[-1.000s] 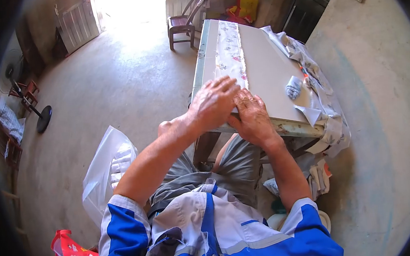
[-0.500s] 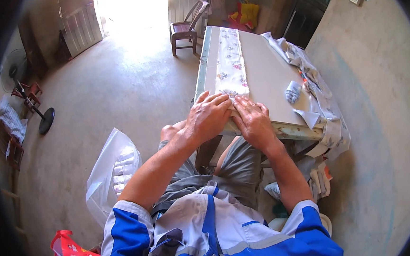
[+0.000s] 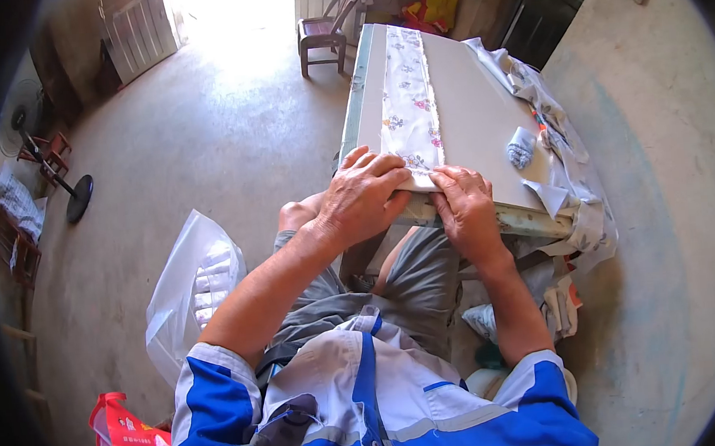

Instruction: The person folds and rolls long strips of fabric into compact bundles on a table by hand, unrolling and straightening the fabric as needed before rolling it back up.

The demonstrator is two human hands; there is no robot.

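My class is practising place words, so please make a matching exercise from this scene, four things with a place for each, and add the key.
Things
1. patterned cloth strip
2. standing fan
3. dark chair
4. red bag

Places
A. just right of the bright doorway
B. in the picture's lower left corner
C. on the table, its near end at the left hand and right hand
D. near the left edge, in the upper half

Pairs: 1-C, 2-D, 3-A, 4-B

Unreadable white lettering [image 3: 145,442] on red bag [image 3: 121,428]
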